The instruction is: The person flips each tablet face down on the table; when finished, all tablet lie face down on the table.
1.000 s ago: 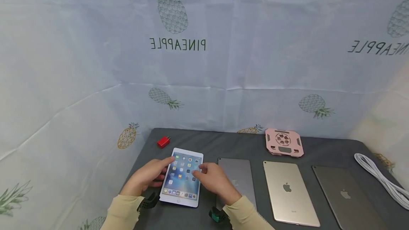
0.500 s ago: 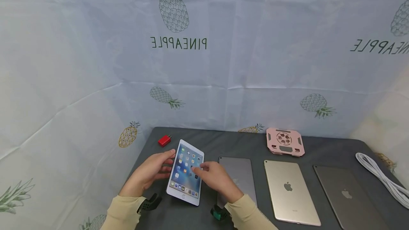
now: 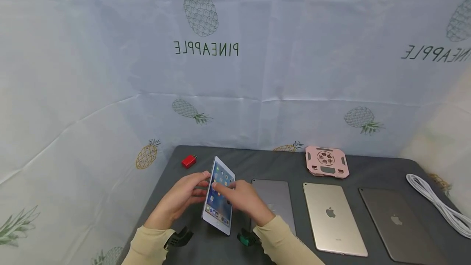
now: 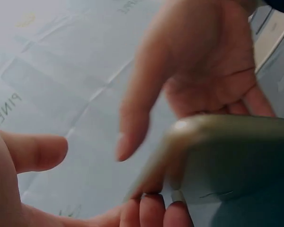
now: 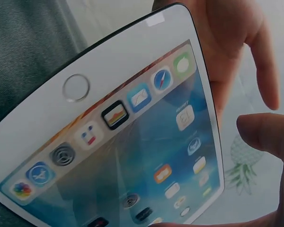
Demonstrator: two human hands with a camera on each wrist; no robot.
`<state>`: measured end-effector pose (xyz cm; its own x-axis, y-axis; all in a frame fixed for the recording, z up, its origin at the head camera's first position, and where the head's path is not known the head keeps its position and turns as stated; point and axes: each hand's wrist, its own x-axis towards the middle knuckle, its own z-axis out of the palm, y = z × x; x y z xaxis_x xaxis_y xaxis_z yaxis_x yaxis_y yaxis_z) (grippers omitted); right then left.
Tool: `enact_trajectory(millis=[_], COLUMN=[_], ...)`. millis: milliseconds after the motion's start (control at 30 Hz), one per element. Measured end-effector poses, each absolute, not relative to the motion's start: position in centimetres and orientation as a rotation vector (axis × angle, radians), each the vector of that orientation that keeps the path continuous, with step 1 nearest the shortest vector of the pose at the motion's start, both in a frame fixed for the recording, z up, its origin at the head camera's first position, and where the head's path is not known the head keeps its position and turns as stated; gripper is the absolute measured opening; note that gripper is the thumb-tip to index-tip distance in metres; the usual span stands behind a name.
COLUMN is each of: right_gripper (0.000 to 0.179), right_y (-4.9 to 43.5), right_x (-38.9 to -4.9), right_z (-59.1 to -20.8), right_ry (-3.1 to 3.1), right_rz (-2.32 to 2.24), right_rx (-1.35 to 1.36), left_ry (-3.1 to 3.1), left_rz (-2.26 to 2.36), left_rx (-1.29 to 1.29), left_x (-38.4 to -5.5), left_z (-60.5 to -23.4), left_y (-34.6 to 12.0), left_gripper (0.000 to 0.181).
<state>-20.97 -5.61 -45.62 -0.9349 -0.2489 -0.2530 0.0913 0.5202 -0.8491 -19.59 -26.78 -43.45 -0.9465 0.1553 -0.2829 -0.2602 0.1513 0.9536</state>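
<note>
A white-fronted tablet (image 3: 218, 199) with a lit home screen stands tilted above the dark table, left edge raised. My left hand (image 3: 180, 197) is at that raised edge; in the left wrist view its fingertips (image 4: 151, 208) touch the tablet's back, while the thumb stands away from it. At the opposite edge, my right hand (image 3: 250, 199) holds the tablet, its thumb stretched across in front of the screen. In the right wrist view that thumb (image 5: 260, 135) is apart from the glass. The tablet hides most of the right fingers.
Three more tablets lie face down to the right: a grey one (image 3: 276, 199) partly under the right arm, a gold one (image 3: 333, 216) and a dark grey one (image 3: 397, 220). A red charger plug (image 3: 189, 161), pink cooling stand (image 3: 326, 162) and white cable coil (image 3: 434, 199) lie around.
The tablet has gone from nearly flat to steeply tilted, its left edge rising and swinging right. The left hand has followed rightward; its thumb has left the front edge. The right thumb has shifted left.
</note>
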Motion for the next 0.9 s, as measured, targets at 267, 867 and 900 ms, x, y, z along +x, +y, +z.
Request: enact_trajectory(millis=[267, 867, 900], right_gripper=[0.080, 0.056, 0.055], right_y=[-5.2, -4.2, -4.1], right_x=[-21.0, -21.0, -21.0], right_z=[-44.4, -44.0, -44.0], right_ry=[2.390, 2.344, 2.345], right_rz=[-1.403, -1.559, -1.566], right_rx=[-0.147, -0.175, -0.183], left_ry=[2.043, 1.976, 1.975], left_rz=[1.901, 1.916, 1.917], left_rx=[0.020, 0.106, 0.099], left_x=[-19.5, -19.2, -19.2], left_z=[-43.9, -44.2, -44.2], left_y=[-25.9, -24.5, -24.5], left_gripper=[0.068, 0.072, 0.072])
